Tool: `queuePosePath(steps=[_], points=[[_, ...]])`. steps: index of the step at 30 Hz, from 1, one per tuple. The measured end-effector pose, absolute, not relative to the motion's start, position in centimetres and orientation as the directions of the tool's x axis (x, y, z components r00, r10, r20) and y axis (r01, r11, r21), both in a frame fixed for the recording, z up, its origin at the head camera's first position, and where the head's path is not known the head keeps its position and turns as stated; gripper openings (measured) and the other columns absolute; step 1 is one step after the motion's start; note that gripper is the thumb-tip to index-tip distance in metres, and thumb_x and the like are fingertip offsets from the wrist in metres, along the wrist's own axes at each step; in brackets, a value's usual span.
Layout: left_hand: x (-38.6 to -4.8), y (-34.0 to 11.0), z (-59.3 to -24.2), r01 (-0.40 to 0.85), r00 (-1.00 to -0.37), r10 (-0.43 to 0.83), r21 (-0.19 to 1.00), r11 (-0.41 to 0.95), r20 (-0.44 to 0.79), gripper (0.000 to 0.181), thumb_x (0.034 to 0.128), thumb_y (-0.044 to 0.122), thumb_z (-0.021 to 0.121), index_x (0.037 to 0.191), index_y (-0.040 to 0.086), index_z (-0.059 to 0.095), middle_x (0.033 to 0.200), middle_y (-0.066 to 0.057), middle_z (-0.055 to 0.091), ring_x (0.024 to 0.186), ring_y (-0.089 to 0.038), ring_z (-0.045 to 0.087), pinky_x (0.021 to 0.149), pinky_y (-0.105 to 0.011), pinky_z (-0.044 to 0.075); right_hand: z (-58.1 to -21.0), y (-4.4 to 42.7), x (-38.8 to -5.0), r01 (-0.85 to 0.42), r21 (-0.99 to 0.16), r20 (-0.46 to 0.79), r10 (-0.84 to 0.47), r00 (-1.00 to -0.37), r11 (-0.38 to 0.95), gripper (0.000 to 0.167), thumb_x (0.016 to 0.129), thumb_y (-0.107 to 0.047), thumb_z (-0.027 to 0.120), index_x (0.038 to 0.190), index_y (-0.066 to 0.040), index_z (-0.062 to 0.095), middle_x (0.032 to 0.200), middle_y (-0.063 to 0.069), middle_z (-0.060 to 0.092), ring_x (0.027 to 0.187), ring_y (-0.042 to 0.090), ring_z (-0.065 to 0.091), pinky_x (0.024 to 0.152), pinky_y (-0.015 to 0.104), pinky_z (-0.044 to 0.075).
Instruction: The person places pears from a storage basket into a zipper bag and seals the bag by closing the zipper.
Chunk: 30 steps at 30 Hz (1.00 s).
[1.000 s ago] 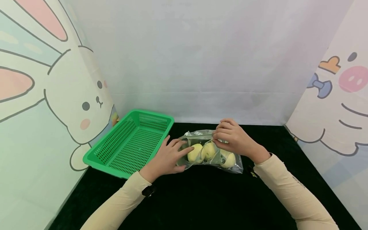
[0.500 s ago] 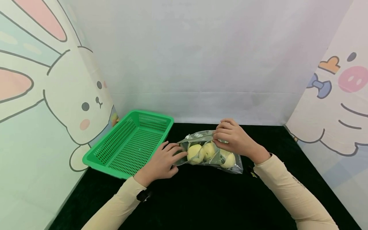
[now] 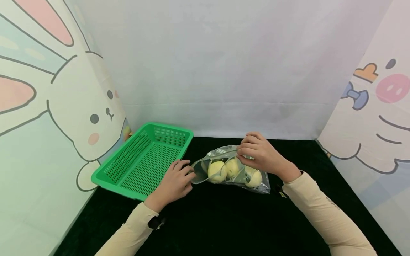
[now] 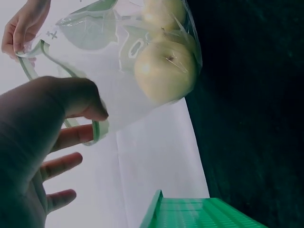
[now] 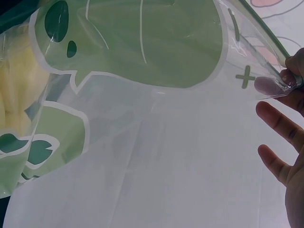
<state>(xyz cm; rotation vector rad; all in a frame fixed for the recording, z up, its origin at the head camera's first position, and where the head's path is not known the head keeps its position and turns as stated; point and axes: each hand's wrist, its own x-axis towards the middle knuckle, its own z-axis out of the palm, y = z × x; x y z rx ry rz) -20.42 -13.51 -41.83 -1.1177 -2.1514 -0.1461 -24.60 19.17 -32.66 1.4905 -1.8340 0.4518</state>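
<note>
Near the back edge of a black cloth-covered counter (image 3: 237,220), beside a green rectangular plastic basket (image 3: 118,189), a person's left hand (image 3: 172,184) and right hand (image 3: 261,153) pinch a clear printed plastic bag (image 3: 238,177) of round pale-yellow fruit (image 3: 216,171), apparently to spread its mouth.

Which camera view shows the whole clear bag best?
The head view: the clear bag shows end to end between the left hand and the right hand, which hides some of it. Left wrist closes in on bagged fruit, the bag's top cropped. Right wrist shows mostly printed film, also cropped.
</note>
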Motion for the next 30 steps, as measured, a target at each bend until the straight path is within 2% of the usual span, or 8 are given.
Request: queuePosePath(steps=[5,12,22,30], points=[[-20.2,-14.0,-42.1,0.737,-0.41,0.633,-0.17,0.654,0.656,0.013,0.0751,0.006,0.077,0.081,0.016,0.07,0.091,-0.003,0.067,0.11,-0.036,0.06,0.094,-0.056,0.046,-32.5,19.1,-24.6,-0.947,0.186,0.72,-0.693,-0.05,0.262,0.03,0.104,-0.024,0.051,0.085,-0.011,0.069,0.086,0.002,0.069,0.084,0.024,0.061,0.084,0.055,0.047],[-20.0,-14.4,-42.5,0.709,-0.461,0.637,-0.175,0.683,0.618,0.02,0.077,0.009,0.085,0.088,0.018,0.072,0.095,-0.001,0.067,0.113,-0.034,0.059,0.096,-0.056,0.045,-32.7,19.2,-24.6,-0.953,0.156,0.719,-0.691,-0.071,0.26,0.03,0.104,-0.025,0.052,0.085,-0.012,0.07,0.087,0.001,0.069,0.084,0.023,0.061,0.087,0.053,0.045],[-19.8,-14.3,-42.5,0.686,-0.499,0.626,-0.168,0.708,0.598,0.023,0.0824,0.003,0.08,0.094,0.019,0.068,0.099,-0.003,0.064,0.116,-0.036,0.057,0.095,-0.056,0.046,-32.9,19.5,-24.5,-0.947,0.125,0.699,-0.703,-0.127,0.295,0.032,0.106,-0.027,0.05,0.091,-0.008,0.07,0.089,0.003,0.069,0.086,0.024,0.062,0.091,0.055,0.044],[-20.2,-14.0,-41.9,0.653,-0.524,0.597,-0.164,0.74,0.607,0.029,0.083,-0.004,0.076,0.098,0.018,0.063,0.103,-0.006,0.061,0.113,-0.038,0.057,0.089,-0.064,0.046,-32.4,20.2,-24.5,-0.942,0.117,0.697,-0.702,-0.148,0.314,0.034,0.108,-0.027,0.044,0.096,-0.007,0.069,0.093,0.005,0.068,0.089,0.026,0.062,0.093,0.054,0.042]])
